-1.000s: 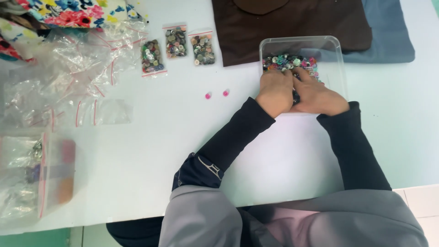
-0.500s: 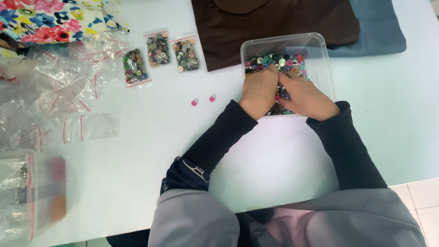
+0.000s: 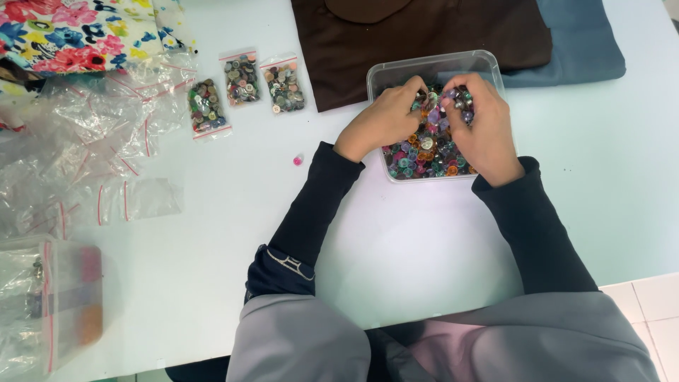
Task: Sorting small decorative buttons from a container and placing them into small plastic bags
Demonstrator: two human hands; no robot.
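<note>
Clear glossy plastic tub (image 3: 488,64) — shiny mixed plastic buttons (image 3: 424,152), matt brown cloth (image 3: 424,32), crinkled clear bags (image 3: 85,134)

Left hand (image 3: 382,122): knuckles up, fingers curled downward and bunched, fingertips pointing toward the other hand.
Right hand (image 3: 481,127): back of the hand up, fingers bent and gathered at the tips, close beside the left fingertips.
Wrists: both angled inward, so the hands nearly meet.
Forearms: in dark long sleeves, stretched forward from the body, the left slanting right, the right slanting left.
Grip: whether either hand pinches anything cannot be told.
</note>
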